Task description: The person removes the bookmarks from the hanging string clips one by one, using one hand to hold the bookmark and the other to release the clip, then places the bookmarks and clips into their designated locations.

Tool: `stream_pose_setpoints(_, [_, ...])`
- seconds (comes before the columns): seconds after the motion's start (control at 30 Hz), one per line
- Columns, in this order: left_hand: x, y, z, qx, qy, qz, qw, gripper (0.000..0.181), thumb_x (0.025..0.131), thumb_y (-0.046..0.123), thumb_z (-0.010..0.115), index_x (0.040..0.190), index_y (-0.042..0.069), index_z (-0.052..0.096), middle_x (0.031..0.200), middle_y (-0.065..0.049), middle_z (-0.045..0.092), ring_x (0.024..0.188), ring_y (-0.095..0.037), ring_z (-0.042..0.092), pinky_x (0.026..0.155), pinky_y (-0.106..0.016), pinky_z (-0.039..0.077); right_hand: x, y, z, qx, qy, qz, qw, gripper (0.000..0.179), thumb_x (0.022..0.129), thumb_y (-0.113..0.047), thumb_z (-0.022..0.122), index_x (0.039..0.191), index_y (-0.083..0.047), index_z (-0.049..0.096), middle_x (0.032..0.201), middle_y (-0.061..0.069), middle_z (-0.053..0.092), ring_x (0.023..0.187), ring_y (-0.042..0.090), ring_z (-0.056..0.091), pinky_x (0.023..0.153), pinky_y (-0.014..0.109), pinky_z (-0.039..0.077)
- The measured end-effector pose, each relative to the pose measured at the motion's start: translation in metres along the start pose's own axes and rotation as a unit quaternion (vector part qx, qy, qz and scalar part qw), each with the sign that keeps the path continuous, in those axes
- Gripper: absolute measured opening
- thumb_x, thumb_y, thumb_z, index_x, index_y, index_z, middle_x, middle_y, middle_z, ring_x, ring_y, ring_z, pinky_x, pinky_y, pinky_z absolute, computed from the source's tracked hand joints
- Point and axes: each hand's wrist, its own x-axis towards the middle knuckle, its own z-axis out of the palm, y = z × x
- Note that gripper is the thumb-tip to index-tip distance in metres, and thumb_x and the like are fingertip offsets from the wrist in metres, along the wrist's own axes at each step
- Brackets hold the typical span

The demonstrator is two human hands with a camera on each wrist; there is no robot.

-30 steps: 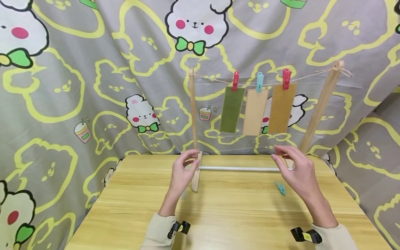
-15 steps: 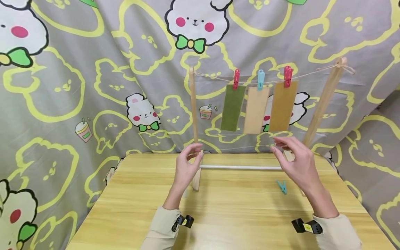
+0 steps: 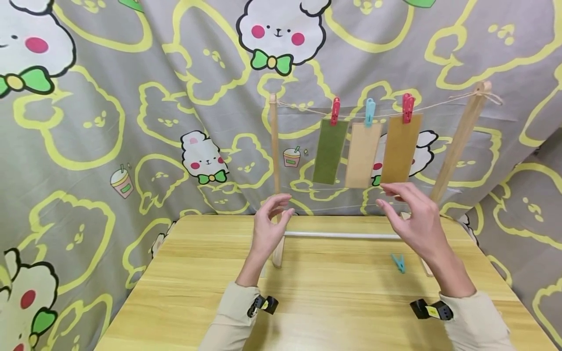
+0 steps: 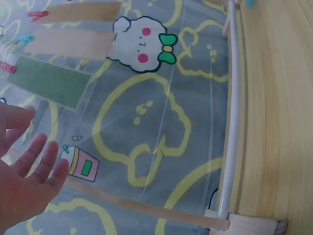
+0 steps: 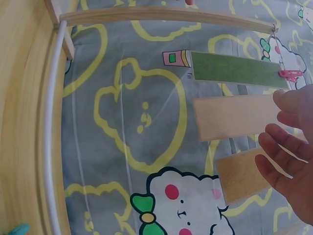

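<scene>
My left hand [image 3: 270, 224] hovers in front of the left wooden post [image 3: 274, 141], fingers loosely bent and holding nothing. My right hand [image 3: 417, 214], likewise without anything in it, is raised below the right-hand card, thumb and fingers apart. Between the posts runs a string [image 3: 439, 103]. From it hang a green card [image 3: 330, 152] under a red clothespin [image 3: 335, 111], a beige card [image 3: 363, 156] under a blue clothespin [image 3: 370, 112], and a mustard-brown card [image 3: 401, 148] at a red clothespin [image 3: 408, 108]. In the right wrist view, fingers overlap the beige card [image 5: 230, 117].
A white rod [image 3: 342, 235] joins the feet of the stand low over the wooden table [image 3: 333, 302]. One loose teal clothespin [image 3: 399, 263] lies on the tabletop near the right hand. Behind everything hangs a patterned grey curtain [image 3: 237, 195].
Both hands have risen a little, the left also shifting right. The hanging cards and the loose clothespin keep their places, while the head view has shifted slightly.
</scene>
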Motion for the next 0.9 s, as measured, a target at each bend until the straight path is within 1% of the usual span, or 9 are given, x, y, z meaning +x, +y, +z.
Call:
stream_pose_setpoints(0.13, [0.003, 0.001, 0.003, -0.006, 0.003, 0.011, 0.9999, 0.031, 0.092, 0.002, 0.075, 0.123, 0.003, 0.069, 0.124, -0.012, 0.068, 0.112, -0.031, 0.063, 0.098, -0.048, 0.054, 0.006, -0.002, 0.0, -0.007, 0.001, -0.008, 0.9999, 0.043, 0.081, 0.002, 0.083, 0.122, -0.005, 0.073, 0.112, 0.008, 0.069, 0.1, 0.024, 0.065, 0.085, 0.008, 0.041])
stream_pose_setpoints(0.3, [0.006, 0.003, 0.004, -0.008, 0.003, 0.019, 0.9998, 0.032, 0.093, 0.002, 0.074, 0.124, -0.001, 0.067, 0.124, -0.013, 0.067, 0.114, -0.035, 0.063, 0.098, -0.05, 0.054, 0.012, -0.004, 0.0, -0.007, -0.003, -0.013, 0.9999, 0.043, 0.081, 0.001, 0.083, 0.123, -0.004, 0.072, 0.114, 0.009, 0.069, 0.102, 0.029, 0.066, 0.091, 0.008, 0.04])
stream_pose_setpoints(0.43, [0.008, 0.003, 0.005, 0.0, 0.006, 0.022, 0.9997, 0.032, 0.092, 0.001, 0.073, 0.124, -0.001, 0.067, 0.125, -0.013, 0.067, 0.114, -0.032, 0.063, 0.096, -0.049, 0.056, 0.015, -0.006, 0.001, -0.006, -0.007, -0.016, 0.9998, 0.043, 0.081, 0.001, 0.083, 0.123, -0.003, 0.072, 0.114, 0.011, 0.069, 0.102, 0.031, 0.065, 0.093, 0.009, 0.039])
stream_pose_setpoints(0.5, [0.01, 0.004, 0.005, -0.002, 0.006, 0.023, 0.9997, 0.032, 0.092, 0.0, 0.072, 0.124, -0.002, 0.067, 0.125, -0.014, 0.067, 0.113, -0.03, 0.063, 0.096, -0.053, 0.056, 0.017, -0.006, 0.001, -0.006, -0.008, -0.018, 0.9998, 0.044, 0.081, 0.001, 0.083, 0.122, -0.002, 0.071, 0.114, 0.011, 0.069, 0.102, 0.03, 0.065, 0.093, 0.01, 0.039])
stream_pose_setpoints(0.6, [0.012, 0.006, 0.007, -0.004, 0.003, 0.022, 0.9998, 0.032, 0.092, -0.001, 0.072, 0.124, -0.002, 0.066, 0.125, -0.014, 0.066, 0.113, -0.027, 0.063, 0.096, -0.055, 0.055, 0.019, -0.006, 0.002, -0.007, -0.005, -0.022, 0.9997, 0.044, 0.08, 0.001, 0.084, 0.122, -0.001, 0.072, 0.113, 0.011, 0.069, 0.1, 0.029, 0.065, 0.091, 0.009, 0.039])
stream_pose_setpoints(0.7, [0.016, 0.01, 0.008, -0.005, -0.002, 0.019, 0.9998, 0.032, 0.092, -0.001, 0.072, 0.124, 0.001, 0.067, 0.125, -0.013, 0.067, 0.112, -0.026, 0.063, 0.097, -0.052, 0.055, 0.024, -0.006, 0.003, -0.005, 0.0, -0.035, 0.9994, 0.045, 0.078, 0.002, 0.085, 0.121, -0.001, 0.072, 0.113, 0.011, 0.069, 0.097, 0.026, 0.064, 0.088, 0.011, 0.04])
stream_pose_setpoints(0.8, [0.021, 0.014, 0.009, -0.006, -0.005, 0.028, 0.9996, 0.033, 0.092, 0.0, 0.073, 0.125, 0.003, 0.068, 0.123, -0.012, 0.067, 0.112, -0.031, 0.063, 0.096, -0.049, 0.055, 0.029, -0.006, 0.005, -0.002, 0.002, -0.048, 0.9988, 0.046, 0.077, 0.003, 0.085, 0.121, -0.002, 0.072, 0.113, 0.012, 0.07, 0.096, 0.024, 0.063, 0.088, 0.012, 0.04])
stream_pose_setpoints(0.87, [0.024, 0.022, 0.009, -0.012, -0.003, 0.033, 0.9994, 0.032, 0.092, -0.002, 0.072, 0.124, 0.0, 0.067, 0.122, -0.017, 0.067, 0.111, -0.037, 0.062, 0.096, -0.053, 0.054, 0.032, -0.007, 0.006, -0.001, 0.003, -0.053, 0.9986, 0.046, 0.077, 0.004, 0.086, 0.12, -0.001, 0.072, 0.113, 0.012, 0.07, 0.096, 0.024, 0.064, 0.089, 0.011, 0.04])
stream_pose_setpoints(0.9, [0.026, 0.023, 0.01, -0.009, -0.002, 0.035, 0.9993, 0.033, 0.093, -0.002, 0.072, 0.125, 0.0, 0.067, 0.122, -0.016, 0.067, 0.112, -0.037, 0.062, 0.096, -0.052, 0.055, 0.034, -0.007, 0.006, -0.001, 0.003, -0.055, 0.9985, 0.046, 0.077, 0.004, 0.086, 0.12, -0.002, 0.072, 0.113, 0.012, 0.07, 0.096, 0.024, 0.064, 0.09, 0.01, 0.039])
